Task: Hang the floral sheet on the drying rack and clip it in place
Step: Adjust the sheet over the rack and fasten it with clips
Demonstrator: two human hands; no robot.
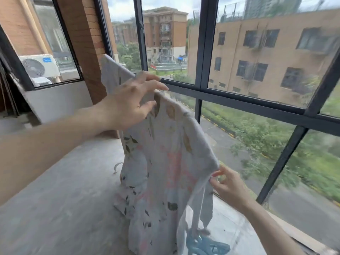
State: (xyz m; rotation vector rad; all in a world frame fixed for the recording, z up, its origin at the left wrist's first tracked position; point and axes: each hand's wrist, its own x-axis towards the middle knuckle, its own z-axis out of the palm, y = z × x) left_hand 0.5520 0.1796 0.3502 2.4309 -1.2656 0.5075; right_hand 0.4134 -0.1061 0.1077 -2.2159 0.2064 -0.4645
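The floral sheet (165,162) hung draped; the left hand (128,105) rested on it with fingers spread, the right hand (226,184) pinched its edge.

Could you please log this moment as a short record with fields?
setting: balcony beside a large window
floral sheet: draped over a line or rail hidden beneath it
left hand: fingers spread, resting at the sheet's top edge
right hand: pinches the sheet's right edge
clips: a blurred blue object lies below
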